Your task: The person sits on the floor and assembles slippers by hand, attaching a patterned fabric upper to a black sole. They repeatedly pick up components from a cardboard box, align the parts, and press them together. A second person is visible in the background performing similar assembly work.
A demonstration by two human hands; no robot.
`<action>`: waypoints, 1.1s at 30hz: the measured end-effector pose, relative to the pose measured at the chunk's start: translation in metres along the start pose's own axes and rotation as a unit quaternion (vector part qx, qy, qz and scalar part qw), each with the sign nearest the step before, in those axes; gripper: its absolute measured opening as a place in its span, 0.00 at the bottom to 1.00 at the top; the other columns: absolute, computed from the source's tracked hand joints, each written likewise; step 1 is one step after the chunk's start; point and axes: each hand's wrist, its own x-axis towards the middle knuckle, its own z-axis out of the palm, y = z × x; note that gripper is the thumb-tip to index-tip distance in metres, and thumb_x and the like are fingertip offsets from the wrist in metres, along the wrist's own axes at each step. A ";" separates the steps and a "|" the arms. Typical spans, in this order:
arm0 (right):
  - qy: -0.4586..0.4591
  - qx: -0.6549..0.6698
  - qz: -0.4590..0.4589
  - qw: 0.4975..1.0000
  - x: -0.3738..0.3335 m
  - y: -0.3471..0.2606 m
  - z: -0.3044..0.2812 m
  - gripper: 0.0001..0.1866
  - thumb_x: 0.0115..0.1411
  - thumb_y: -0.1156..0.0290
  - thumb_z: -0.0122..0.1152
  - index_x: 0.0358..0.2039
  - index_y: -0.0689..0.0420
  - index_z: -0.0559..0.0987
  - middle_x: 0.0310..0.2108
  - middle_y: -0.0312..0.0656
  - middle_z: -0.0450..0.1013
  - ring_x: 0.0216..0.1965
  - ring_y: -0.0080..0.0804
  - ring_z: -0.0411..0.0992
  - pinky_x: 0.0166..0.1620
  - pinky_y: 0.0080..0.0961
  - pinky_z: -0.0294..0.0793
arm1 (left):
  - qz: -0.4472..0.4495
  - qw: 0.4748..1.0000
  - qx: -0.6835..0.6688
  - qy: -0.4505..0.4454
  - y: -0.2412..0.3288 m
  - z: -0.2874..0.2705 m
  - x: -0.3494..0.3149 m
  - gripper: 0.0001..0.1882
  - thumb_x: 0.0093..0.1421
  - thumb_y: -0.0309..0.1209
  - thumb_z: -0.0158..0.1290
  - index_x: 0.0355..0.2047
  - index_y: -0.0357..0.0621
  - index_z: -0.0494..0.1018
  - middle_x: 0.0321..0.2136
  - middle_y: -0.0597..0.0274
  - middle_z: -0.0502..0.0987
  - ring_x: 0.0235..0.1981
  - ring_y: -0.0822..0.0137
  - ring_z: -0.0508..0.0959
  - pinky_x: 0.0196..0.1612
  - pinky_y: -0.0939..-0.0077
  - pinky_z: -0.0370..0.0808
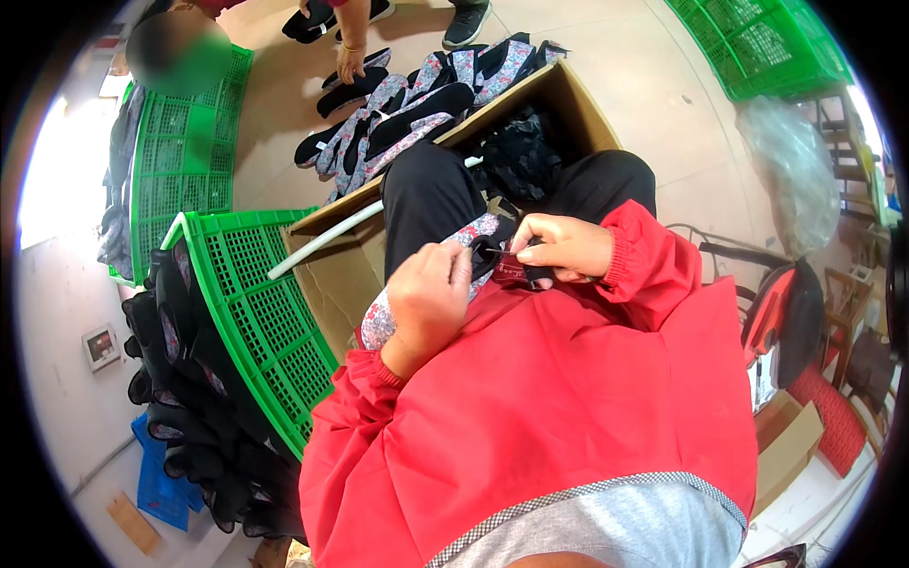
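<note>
While both hands work close together above the lap, head view (only view) shows: L hand w/ fingers curled, gripping a floral-and-black shoe, back of hand up. Shoe is btwn the hands, in front of the red smock & near the L knee; pale floral side sticks out below L hand, dark opening & red inner label face up toward R hand. R hand closed, thumb & fingers pinching a small dark tool, thin tip reaching to the shoe opening; exact kind unclear, mostly hidden by fingers. Beyond/btwn knees: cardboard box, black crumpled plastic inside. White rod runs slantwise across box, passing behind L knee. L of box: green crate, tilted in view; black shoes w/ floral linings crowd along its L side. Past box, on floor: pile of floral shoes, approx. heaped in rows; co-worker's hand hangs just above pile, fingers pointing down, grip n/c. Upper R: more green crates, clear plastic bag just below them.
</note>
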 end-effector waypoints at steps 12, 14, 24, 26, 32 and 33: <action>0.059 0.310 -0.199 0.928 0.008 0.082 0.013 0.19 0.65 0.74 0.54 0.55 0.57 0.65 0.38 0.39 0.72 0.29 0.18 0.68 0.31 0.14 0.68 | -0.009 0.987 -0.087 -0.136 -0.021 0.005 0.052 0.13 0.57 0.21 0.54 0.44 0.38 0.74 0.35 0.56 0.78 0.35 0.63 0.79 0.40 0.74 0.75; 0.196 0.235 -0.214 0.928 0.013 0.079 0.023 0.20 0.63 0.75 0.57 0.55 0.58 0.66 0.39 0.38 0.72 0.31 0.18 0.70 0.34 0.15 0.71 | -0.085 0.968 -0.140 -0.190 -0.023 0.010 0.044 0.08 0.58 0.22 0.54 0.39 0.38 0.76 0.31 0.59 0.77 0.30 0.67 0.78 0.36 0.76 0.74; 0.230 0.184 -0.266 0.918 0.052 0.083 0.022 0.07 0.63 0.77 0.56 0.41 0.60 0.73 0.29 0.34 0.71 0.29 0.18 0.68 0.35 0.17 0.70 | -0.131 0.943 -0.183 -0.243 -0.014 0.005 0.036 0.04 0.57 0.23 0.57 0.29 0.37 0.72 0.28 0.65 0.74 0.28 0.76 0.74 0.34 0.81 0.72; 0.230 0.197 -0.274 0.913 0.057 0.084 0.021 0.06 0.63 0.78 0.55 0.41 0.60 0.73 0.28 0.34 0.71 0.28 0.18 0.69 0.35 0.18 0.72 | -0.096 0.935 -0.195 -0.279 -0.020 -0.003 0.027 0.06 0.55 0.23 0.57 0.32 0.37 0.73 0.31 0.60 0.75 0.32 0.70 0.76 0.37 0.78 0.73; 0.230 0.179 -0.282 0.914 0.066 0.072 0.023 0.05 0.63 0.78 0.54 0.39 0.60 0.73 0.28 0.35 0.72 0.29 0.20 0.70 0.35 0.20 0.72 | 0.008 0.930 -0.089 -0.357 0.010 -0.055 0.040 0.14 0.54 0.26 0.57 0.42 0.38 0.71 0.37 0.52 0.75 0.37 0.56 0.78 0.43 0.70 0.76; 0.214 0.174 -0.309 0.910 0.072 0.074 0.021 0.05 0.63 0.78 0.54 0.39 0.60 0.73 0.29 0.35 0.72 0.29 0.20 0.70 0.36 0.19 0.71 | -0.010 0.932 -0.089 -0.351 0.001 -0.050 0.043 0.16 0.55 0.26 0.56 0.44 0.38 0.71 0.36 0.53 0.75 0.35 0.58 0.79 0.41 0.70 0.76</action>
